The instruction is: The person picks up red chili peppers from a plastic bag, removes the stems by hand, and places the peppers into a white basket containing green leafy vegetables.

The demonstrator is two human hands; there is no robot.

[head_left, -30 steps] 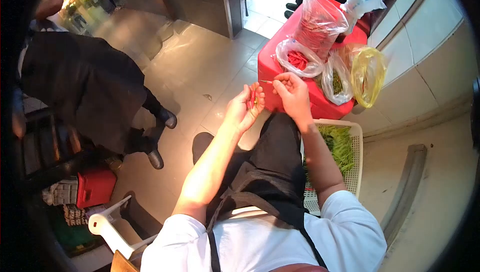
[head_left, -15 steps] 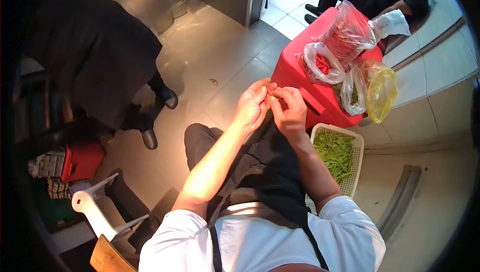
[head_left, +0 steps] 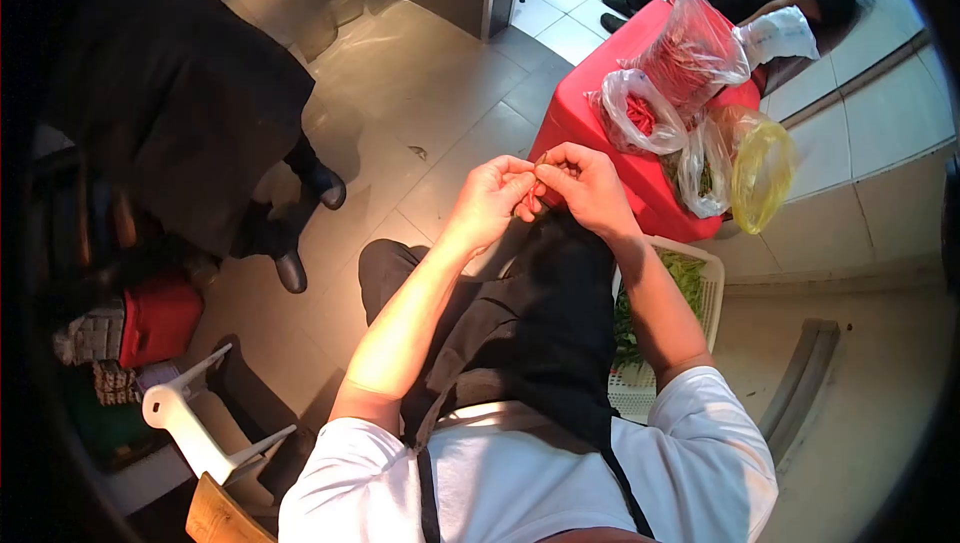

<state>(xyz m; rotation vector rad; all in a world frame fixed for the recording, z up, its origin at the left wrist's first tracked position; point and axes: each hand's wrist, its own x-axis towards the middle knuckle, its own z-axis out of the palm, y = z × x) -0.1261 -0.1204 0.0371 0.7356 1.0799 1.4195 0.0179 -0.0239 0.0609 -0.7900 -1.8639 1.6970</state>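
In the middle of the head view my left hand (head_left: 490, 205) and my right hand (head_left: 592, 189) meet fingertip to fingertip over my lap. Thin red chili peppers (head_left: 531, 200) show between the fingers of my left hand. My right thumb and index finger pinch at the green stem end of a chili, partly covered by the fingertips. Just beyond my hands, an open clear bag of red chilies (head_left: 640, 115) stands on a red box (head_left: 572, 108). Behind it a larger clear bag (head_left: 690, 53) holds more reddish contents.
A yellow bag (head_left: 765, 178) and a clear bag with greenish contents (head_left: 703, 175) sit at the box's edge. Beside my right forearm is a white basket (head_left: 712, 298) of greens. People in dark clothes are at left (head_left: 190, 113) and upper right. A white stool (head_left: 190, 433) lies lower left.
My right hand has turned and moved slightly up and right, its fingers now curled over the chili. More red shows under my left fingers. My right forearm now covers more of the basket.
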